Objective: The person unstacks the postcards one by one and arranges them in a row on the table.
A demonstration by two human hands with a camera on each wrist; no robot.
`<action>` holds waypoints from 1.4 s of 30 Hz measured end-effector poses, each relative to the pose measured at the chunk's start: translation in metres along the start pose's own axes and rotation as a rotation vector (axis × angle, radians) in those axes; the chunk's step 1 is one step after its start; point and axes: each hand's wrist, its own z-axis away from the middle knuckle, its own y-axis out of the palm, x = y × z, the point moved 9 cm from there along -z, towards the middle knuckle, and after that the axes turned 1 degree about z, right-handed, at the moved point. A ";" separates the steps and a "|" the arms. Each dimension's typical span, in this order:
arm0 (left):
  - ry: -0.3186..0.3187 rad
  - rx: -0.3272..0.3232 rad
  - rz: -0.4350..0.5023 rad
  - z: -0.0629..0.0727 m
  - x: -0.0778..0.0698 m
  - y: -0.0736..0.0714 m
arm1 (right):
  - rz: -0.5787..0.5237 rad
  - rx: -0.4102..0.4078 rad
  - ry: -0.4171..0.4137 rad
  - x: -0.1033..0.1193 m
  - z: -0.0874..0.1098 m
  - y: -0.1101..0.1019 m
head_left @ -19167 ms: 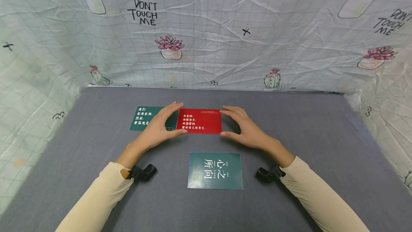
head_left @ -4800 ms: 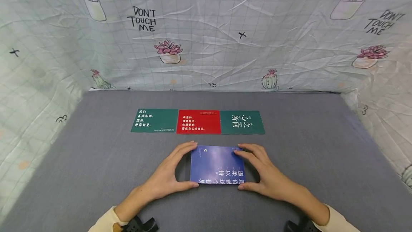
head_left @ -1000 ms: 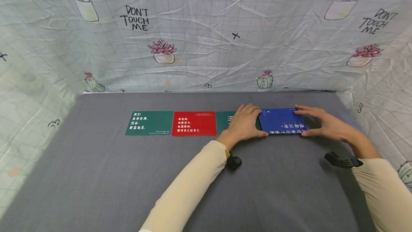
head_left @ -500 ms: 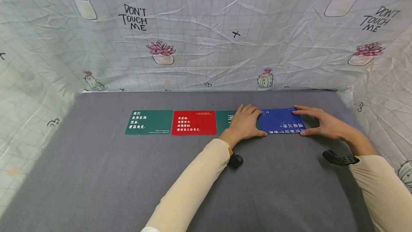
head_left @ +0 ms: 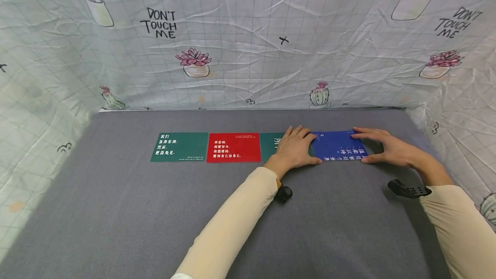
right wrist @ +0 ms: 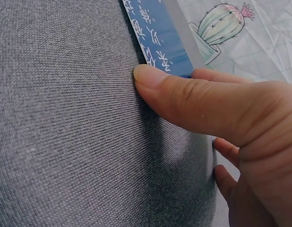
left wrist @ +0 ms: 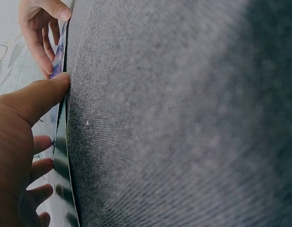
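A blue postcard [head_left: 338, 146] with white writing lies at the right end of a row on the grey table. My left hand [head_left: 293, 150] holds its left end, thumb at the near edge and fingers at the far edge. At its right end my right hand [head_left: 397, 153] grips the near and far edges the same way; its thumb [right wrist: 158, 85] shows at the card's corner in the right wrist view. Beneath the left hand is a green postcard [head_left: 266, 149], partly hidden. The blue card's left edge meets or slightly overlaps it.
Further left in the row lie a red postcard [head_left: 248, 150] and another green postcard [head_left: 193, 145], both with white writing. A pale printed cloth [head_left: 248, 55] hangs behind the table and along its sides. Each wrist wears a black camera mount.
Since several seconds ago, both hands have carried the blue postcard from front middle to the row's right end. Earlier, the second green postcard joined the row. In the last second it settles slightly.
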 end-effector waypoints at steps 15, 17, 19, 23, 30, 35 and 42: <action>-0.009 -0.004 0.035 0.001 -0.001 0.005 | 0.016 0.056 0.087 -0.005 0.006 0.006; -0.007 -0.002 0.041 0.002 0.000 0.005 | 0.014 0.056 0.087 -0.006 0.005 0.008; -0.005 0.000 0.043 0.003 0.000 0.006 | 0.011 0.054 0.092 -0.007 0.005 0.008; -0.001 -0.007 0.047 0.004 0.001 0.007 | 0.014 0.051 0.105 -0.008 0.005 0.010; 0.008 -0.031 0.041 0.006 0.003 0.005 | 0.010 0.032 0.049 -0.002 0.000 0.009; 0.052 -0.104 0.090 0.011 0.004 -0.004 | 0.038 -0.043 0.017 0.007 -0.002 0.002; 0.098 -0.204 0.226 0.048 0.021 -0.031 | 0.073 -0.179 -0.012 0.037 0.011 -0.012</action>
